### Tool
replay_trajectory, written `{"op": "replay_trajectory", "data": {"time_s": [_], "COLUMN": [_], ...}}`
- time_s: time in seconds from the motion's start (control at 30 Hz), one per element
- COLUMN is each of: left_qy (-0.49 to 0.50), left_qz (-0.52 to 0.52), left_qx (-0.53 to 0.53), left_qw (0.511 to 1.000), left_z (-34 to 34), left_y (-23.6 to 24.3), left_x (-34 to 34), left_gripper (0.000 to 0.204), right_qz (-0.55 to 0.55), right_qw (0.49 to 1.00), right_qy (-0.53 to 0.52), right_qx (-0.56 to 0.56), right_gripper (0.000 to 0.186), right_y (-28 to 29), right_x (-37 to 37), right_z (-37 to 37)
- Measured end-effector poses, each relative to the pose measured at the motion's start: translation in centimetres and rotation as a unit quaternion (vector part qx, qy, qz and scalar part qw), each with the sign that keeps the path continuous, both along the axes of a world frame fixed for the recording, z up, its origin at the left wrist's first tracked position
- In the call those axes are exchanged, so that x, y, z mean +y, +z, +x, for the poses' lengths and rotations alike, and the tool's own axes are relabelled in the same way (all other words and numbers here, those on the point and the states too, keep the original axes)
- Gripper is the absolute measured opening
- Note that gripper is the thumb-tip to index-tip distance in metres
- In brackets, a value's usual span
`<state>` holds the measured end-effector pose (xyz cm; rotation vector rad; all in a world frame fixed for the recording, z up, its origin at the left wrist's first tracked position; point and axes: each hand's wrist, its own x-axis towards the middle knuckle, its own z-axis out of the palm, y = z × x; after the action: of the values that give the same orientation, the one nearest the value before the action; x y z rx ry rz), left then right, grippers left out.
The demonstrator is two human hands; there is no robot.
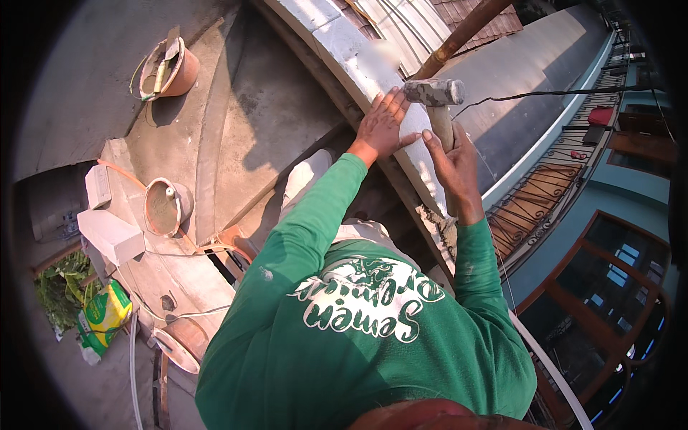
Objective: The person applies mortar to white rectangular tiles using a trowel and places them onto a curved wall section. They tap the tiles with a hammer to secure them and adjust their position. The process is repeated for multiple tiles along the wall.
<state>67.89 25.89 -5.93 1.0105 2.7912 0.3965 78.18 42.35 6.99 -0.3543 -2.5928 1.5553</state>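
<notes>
A row of pale lightweight blocks [340, 44] forms a narrow wall running diagonally in front of me. My left hand [383, 127] lies on the top of the wall with its fingers stretched out and thumb apart, holding nothing. Just to the right, my right hand [457, 168] grips the wooden handle of a hammer [435, 92]. The hammer's thick grey head is at the top, close to my left fingertips and over the wall's far side. Whether the head touches a block I cannot tell. Mortar [438, 226] shows rough at the wall's near end.
At upper left stands a mortar bucket [188, 75] with a trowel across it. Below are another bucket [183, 201], loose white blocks [115, 238], a tipped bucket [188, 342] and a green-yellow bag [106, 315]. Beyond the wall are a metal railing [530, 215] and black cable [530, 94].
</notes>
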Motion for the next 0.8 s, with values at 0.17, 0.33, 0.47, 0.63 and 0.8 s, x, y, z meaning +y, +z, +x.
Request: {"op": "replay_trajectory", "data": {"time_s": [0.17, 0.33, 0.47, 0.63, 0.8], "left_qy": [0.001, -0.013, 0.002, 0.03, 0.036], "left_qz": [0.083, 0.045, 0.031, 0.0, -0.013], "left_qx": [0.025, 0.024, 0.021, 0.017, -0.01], "left_qw": [0.996, 0.999, 0.999, 0.999, 0.999], "left_z": [0.1, -0.4, -0.1, 0.9, 0.5], "left_y": [-0.3, 0.5, 0.8, 2.4, 2.1], "left_x": [-0.3, 0.1, -0.4, -1.0, -1.3], "left_gripper": [0.103, 0.104, 0.109, 0.126, 0.141], "right_qz": [-0.183, -0.258, -0.266, -0.26, -0.239], "right_qw": [0.969, 0.922, 0.905, 0.917, 0.931], "right_qy": [-0.119, -0.213, -0.242, -0.223, -0.213], "right_qx": [-0.115, -0.195, -0.227, -0.205, -0.176], "right_gripper": [0.029, 0.025, 0.026, 0.027, 0.033], "right_y": [0.0, -3.5, -4.2, -5.2, -4.5], "right_x": [1.8, 2.8, 1.9, 0.7, 0.1], "right_z": [11.6, 20.6, 24.1, 24.7, 23.0]}}
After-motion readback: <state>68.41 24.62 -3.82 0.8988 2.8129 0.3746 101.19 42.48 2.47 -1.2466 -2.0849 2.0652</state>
